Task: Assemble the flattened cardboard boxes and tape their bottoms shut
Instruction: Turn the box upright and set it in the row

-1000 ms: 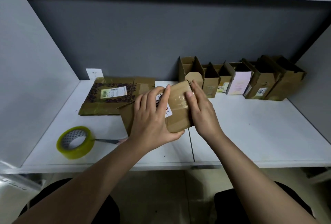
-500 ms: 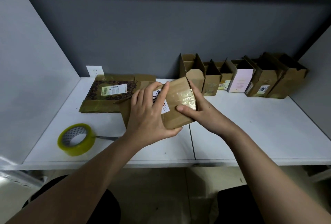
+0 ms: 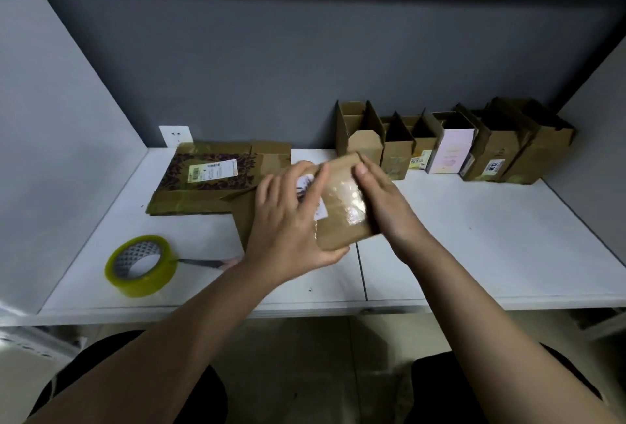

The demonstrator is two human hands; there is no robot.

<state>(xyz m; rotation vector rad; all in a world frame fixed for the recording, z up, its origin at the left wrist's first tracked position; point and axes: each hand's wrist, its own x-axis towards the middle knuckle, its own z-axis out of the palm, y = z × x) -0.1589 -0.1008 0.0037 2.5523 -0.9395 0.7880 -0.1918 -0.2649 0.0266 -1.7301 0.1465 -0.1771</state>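
Brown taped cardboard box (image 3: 342, 206) tilted above table, label partly visible.

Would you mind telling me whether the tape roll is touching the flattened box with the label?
Apart. The head view shows bare white table between the tape roll and the flattened box lying behind it.
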